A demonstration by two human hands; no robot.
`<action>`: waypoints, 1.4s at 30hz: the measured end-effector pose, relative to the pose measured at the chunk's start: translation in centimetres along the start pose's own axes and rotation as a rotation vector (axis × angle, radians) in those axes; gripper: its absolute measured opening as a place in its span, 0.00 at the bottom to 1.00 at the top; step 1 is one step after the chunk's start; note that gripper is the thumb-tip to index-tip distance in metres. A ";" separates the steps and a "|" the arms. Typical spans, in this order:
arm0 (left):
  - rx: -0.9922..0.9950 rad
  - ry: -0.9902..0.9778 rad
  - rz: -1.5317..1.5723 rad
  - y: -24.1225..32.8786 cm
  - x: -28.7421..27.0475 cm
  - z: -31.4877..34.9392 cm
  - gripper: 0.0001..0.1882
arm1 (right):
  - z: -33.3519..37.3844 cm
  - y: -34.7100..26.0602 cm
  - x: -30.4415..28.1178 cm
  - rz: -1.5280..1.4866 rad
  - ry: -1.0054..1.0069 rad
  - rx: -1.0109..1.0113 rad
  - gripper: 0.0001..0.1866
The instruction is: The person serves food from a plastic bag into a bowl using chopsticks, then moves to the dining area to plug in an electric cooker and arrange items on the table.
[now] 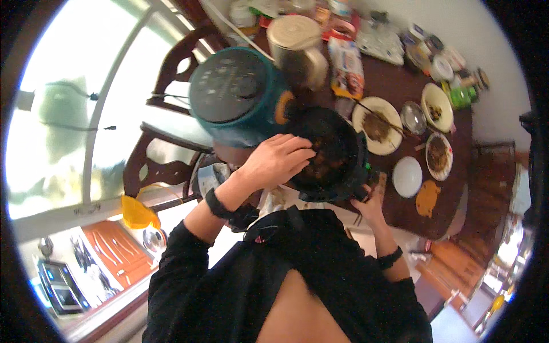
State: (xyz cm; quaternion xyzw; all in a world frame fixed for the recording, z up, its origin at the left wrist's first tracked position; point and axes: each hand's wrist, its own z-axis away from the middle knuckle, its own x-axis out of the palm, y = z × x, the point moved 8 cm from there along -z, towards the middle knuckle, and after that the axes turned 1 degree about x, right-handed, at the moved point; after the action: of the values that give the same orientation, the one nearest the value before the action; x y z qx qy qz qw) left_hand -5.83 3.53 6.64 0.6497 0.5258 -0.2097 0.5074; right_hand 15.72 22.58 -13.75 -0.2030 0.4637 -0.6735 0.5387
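A round black air fryer basket with brownish pieces of food in it is tilted toward me at the table's near edge. My right hand is closed round the handle on its lower right side. Over the basket's left rim reaches my left hand, its fingers bent together and their tips at the food; what they pinch, if anything, is hidden. Just left of the basket stands a dark green air fryer with a black top panel and a dial.
Beyond the basket are a large metal jug and a snack bag. To the right stand a food plate with chopsticks, a white bowl, a yellowish bowl and an orange animal-shaped mat. Wooden chairs flank the left.
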 end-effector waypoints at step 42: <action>-1.114 1.690 1.446 -44.7 -11.9 29.1 0.21 | -7.7 -36.6 3.1 0.397 0.127 -0.340 0.19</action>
State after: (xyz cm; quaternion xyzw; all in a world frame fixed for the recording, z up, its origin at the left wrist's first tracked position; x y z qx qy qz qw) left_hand -42.58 -30.75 -14.98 0.4180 0.2267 0.8528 0.2158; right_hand -10.91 22.46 12.64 -0.1527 0.6338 -0.4785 0.5882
